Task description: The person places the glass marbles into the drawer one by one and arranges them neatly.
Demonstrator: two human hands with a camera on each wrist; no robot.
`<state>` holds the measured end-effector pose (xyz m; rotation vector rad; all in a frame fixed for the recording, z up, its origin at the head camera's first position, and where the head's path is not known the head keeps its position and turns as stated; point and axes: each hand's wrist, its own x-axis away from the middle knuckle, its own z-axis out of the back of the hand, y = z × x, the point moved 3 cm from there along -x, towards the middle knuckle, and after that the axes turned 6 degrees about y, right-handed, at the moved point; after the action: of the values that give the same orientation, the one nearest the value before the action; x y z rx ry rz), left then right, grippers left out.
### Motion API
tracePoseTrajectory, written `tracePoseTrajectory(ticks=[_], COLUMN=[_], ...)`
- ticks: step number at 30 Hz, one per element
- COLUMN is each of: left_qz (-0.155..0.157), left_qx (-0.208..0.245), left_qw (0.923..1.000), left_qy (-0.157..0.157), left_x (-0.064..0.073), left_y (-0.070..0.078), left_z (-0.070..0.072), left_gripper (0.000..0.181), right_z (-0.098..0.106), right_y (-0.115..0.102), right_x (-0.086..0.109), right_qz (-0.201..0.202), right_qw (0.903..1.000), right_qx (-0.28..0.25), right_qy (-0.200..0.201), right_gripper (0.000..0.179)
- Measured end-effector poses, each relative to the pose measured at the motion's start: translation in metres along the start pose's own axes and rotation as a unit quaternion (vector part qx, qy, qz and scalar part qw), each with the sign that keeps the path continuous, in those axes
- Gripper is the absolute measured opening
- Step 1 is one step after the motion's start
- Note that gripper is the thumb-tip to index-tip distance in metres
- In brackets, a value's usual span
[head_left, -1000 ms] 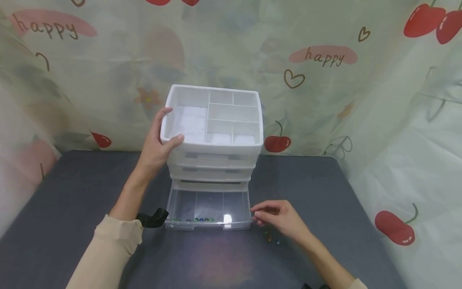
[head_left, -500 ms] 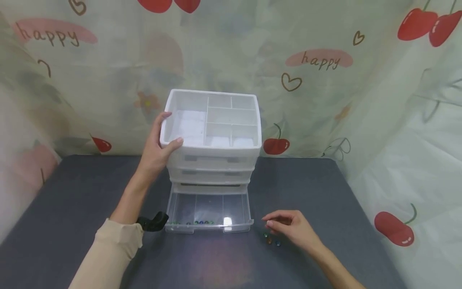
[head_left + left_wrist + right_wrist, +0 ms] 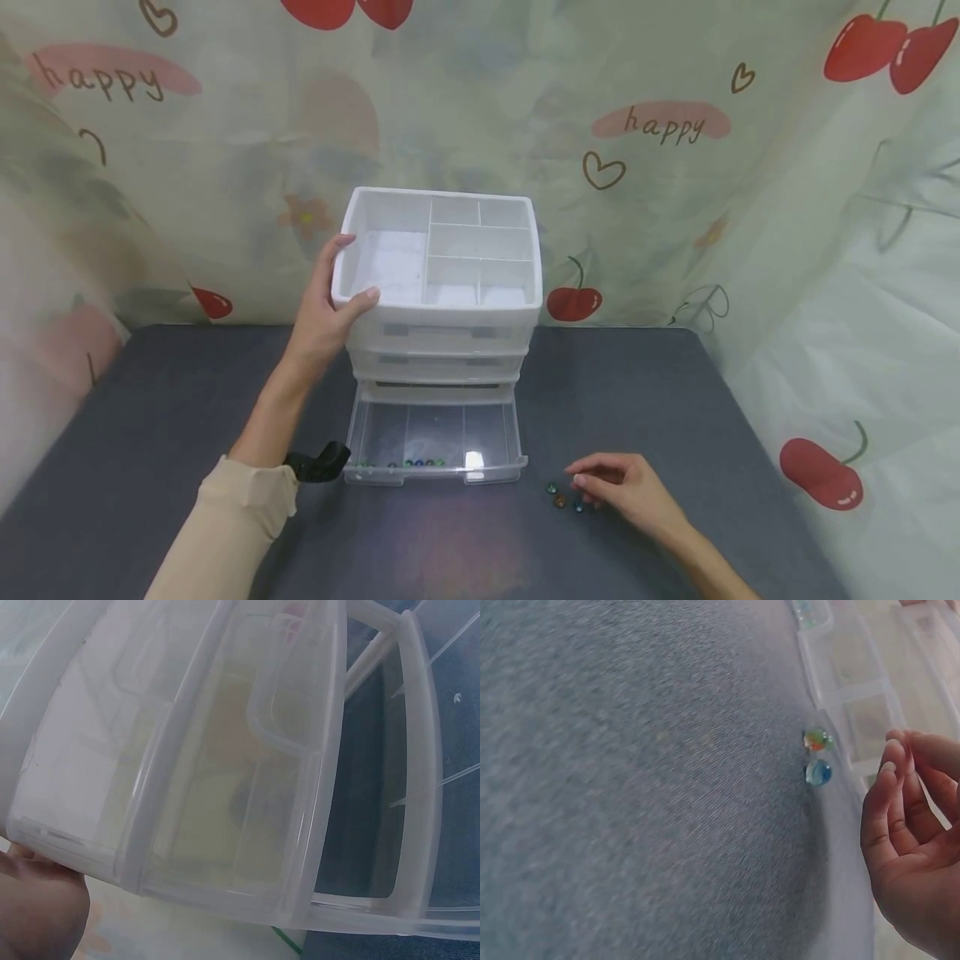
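Observation:
A white plastic drawer unit (image 3: 442, 333) stands upright on the table, with a divided tray (image 3: 393, 258) on top. My left hand (image 3: 318, 308) grips the left side of that tray, thumb over the front rim. The clear bottom drawer (image 3: 435, 425) is pulled out, and several marbles (image 3: 420, 462) lie along its front. Right of the drawer, a green marble (image 3: 551, 487), an orange marble (image 3: 559, 501) and a blue marble (image 3: 578, 506) lie on the table. My right hand (image 3: 630, 496) is just over the blue one, fingers loosely bent; nothing shows between them (image 3: 911, 802).
The dark grey table (image 3: 187, 417) ends at a patterned curtain (image 3: 465, 100) behind the drawer unit. Curtain also hangs along the right side. A black strap piece (image 3: 322, 462) sticks out from my left wrist, beside the open drawer.
My right hand has moved from the drawer's right front corner to the right and nearer, over the loose marbles. The left hand keeps its grip on the drawer unit.

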<state>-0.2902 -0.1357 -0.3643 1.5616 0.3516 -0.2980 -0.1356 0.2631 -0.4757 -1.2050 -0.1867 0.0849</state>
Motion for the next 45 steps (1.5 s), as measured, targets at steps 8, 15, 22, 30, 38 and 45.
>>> tracePoseTrajectory(ticks=[8, 15, 22, 30, 38, 45], left_qz=[0.002, 0.002, 0.003, 0.007, 0.007, 0.008], left_qx=[0.001, 0.003, 0.004, 0.002, 0.011, 0.023], left_qw=[1.0000, 1.0000, 1.0000, 1.0000, 0.9999, 0.9997], left_qy=[-0.001, -0.004, -0.007, -0.003, -0.003, -0.002], left_x=[0.001, 0.001, 0.001, 0.002, 0.001, 0.002], left_y=[-0.001, 0.000, 0.001, 0.002, 0.001, 0.002], left_z=[0.000, -0.001, -0.002, -0.001, -0.001, -0.001], left_gripper=[0.069, 0.068, 0.068, 0.068, 0.069, 0.068], right_z=[0.004, 0.006, 0.005, 0.005, 0.005, 0.003], right_y=[0.013, 0.025, 0.036, 0.038, 0.038, 0.038], right_x=[0.006, 0.012, 0.015, 0.015, 0.012, 0.010], right_qz=[0.003, 0.005, -0.019, -0.047, -0.050, -0.032], right_qw=[1.0000, 0.9996, 0.9992, 0.9985, 0.9971, 0.9953], right_qx=[-0.005, -0.020, -0.022, 0.000, 0.051, 0.090], right_qy=[-0.002, -0.021, -0.026, -0.027, -0.026, -0.013], right_gripper=[0.024, 0.025, 0.027, 0.030, 0.030, 0.027])
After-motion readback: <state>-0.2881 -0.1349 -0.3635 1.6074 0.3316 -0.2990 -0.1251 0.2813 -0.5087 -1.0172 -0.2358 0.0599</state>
